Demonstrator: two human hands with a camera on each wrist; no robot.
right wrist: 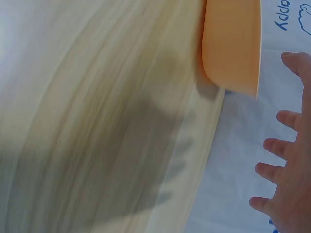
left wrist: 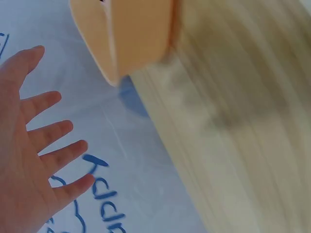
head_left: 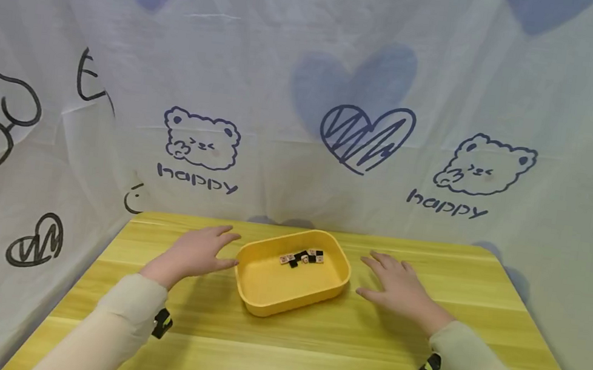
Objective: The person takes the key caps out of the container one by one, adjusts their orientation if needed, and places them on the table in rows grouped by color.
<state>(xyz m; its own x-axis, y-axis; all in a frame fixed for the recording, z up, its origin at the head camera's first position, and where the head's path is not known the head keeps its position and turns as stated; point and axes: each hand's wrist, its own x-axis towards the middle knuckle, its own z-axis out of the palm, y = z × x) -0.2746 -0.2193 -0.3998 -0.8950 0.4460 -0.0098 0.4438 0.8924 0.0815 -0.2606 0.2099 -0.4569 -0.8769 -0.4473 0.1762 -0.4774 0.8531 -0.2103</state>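
Observation:
A shallow yellow plastic tray with rounded corners lies slightly turned on the table. Inside it, toward the back, is a small cluster of black and pale pieces, some with tiny printed marks; their kind is too small to tell. My left hand hovers at the tray's left side, fingers spread, thumb tip close to the rim. On the other side my right hand is held apart from the tray with its fingers spread. Both wrist views show the fingers loosely extended and holding nothing, with the tray's side wall nearby.
The wood-grain table ends at a pale cloth backdrop printed with hearts, bears and the word "happy". The cloth also runs along the left and right sides. Small black devices hang at both wrists.

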